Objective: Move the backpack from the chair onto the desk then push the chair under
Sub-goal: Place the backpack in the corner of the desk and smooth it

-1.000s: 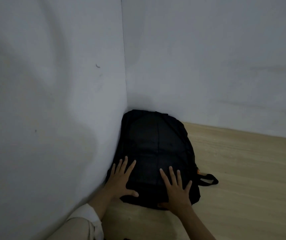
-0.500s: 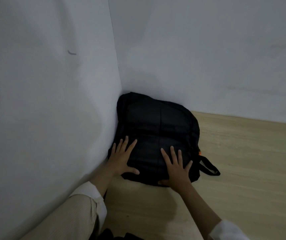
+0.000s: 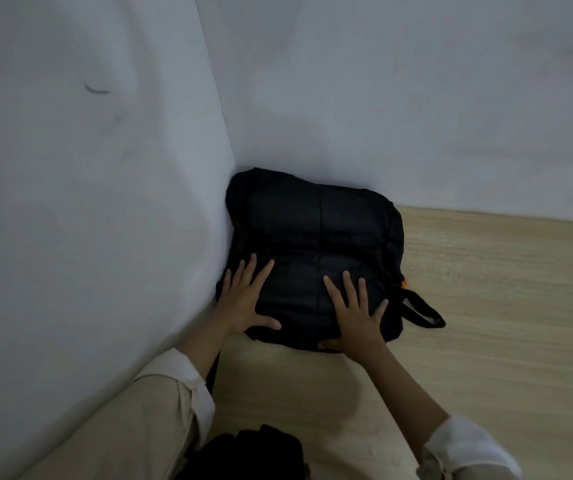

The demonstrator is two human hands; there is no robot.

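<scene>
I am looking down at a soft black fabric backpack (image 3: 313,251) lying flat on the pale wood-grain worktop (image 3: 486,323), tucked into the corner where two plain white walls (image 3: 70,202) meet, its left side and far end touching them. My left hand (image 3: 243,303) and my right hand (image 3: 356,318) both rest palm-down on the near half of the bag, fingers spread, neither grip closed around anything; they only press on the cloth. A black carry loop (image 3: 423,311) sticks out from the bag's right side onto the bare wood, with a small orange tag (image 3: 404,284) just beside it. My cream striped sleeve (image 3: 146,420) fills the lower left, and a dark shape (image 3: 254,452) at the bottom edge is too dim to identify; I cannot tell whether it is the chair. I judge the bag is placed and the chair remains to be pushed in. The risks I see: dragging my hands back could pull the limp bag toward the near edge, and a cuff or finger could snag that loose loop and tug the bag out of its corner.
</scene>
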